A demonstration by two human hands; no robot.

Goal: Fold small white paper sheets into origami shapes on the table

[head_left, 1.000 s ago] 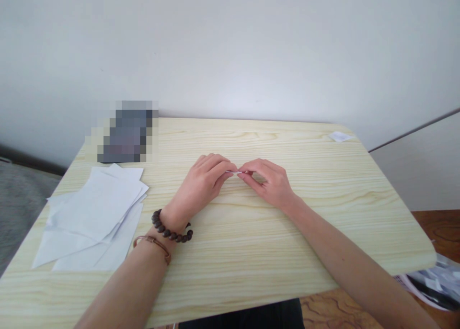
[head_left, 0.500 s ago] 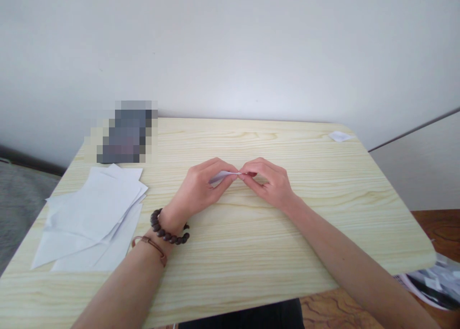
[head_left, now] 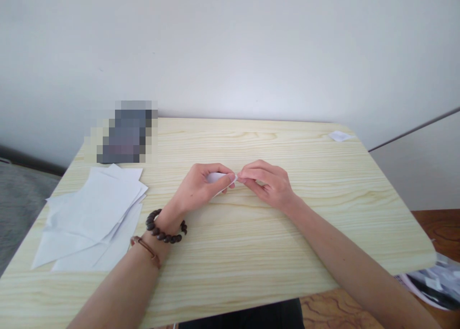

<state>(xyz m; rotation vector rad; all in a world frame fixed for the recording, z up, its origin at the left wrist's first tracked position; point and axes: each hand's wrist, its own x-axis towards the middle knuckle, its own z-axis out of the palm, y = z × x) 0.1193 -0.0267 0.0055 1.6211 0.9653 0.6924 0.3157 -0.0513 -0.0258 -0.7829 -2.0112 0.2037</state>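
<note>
Paper piece (head_left: 215, 177), one, pinched; hands (head_left: 196, 189) (head_left: 271, 183), two

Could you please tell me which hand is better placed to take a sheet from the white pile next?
Probably the left hand, though it holds a small paper: the white pile lies on its side, closer to it than to the right hand.

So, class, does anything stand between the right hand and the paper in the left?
Nothing visible does: the right hand has its fingertips at the end of the paper that the left hand holds. The sheets lie to the left, not between.
</note>
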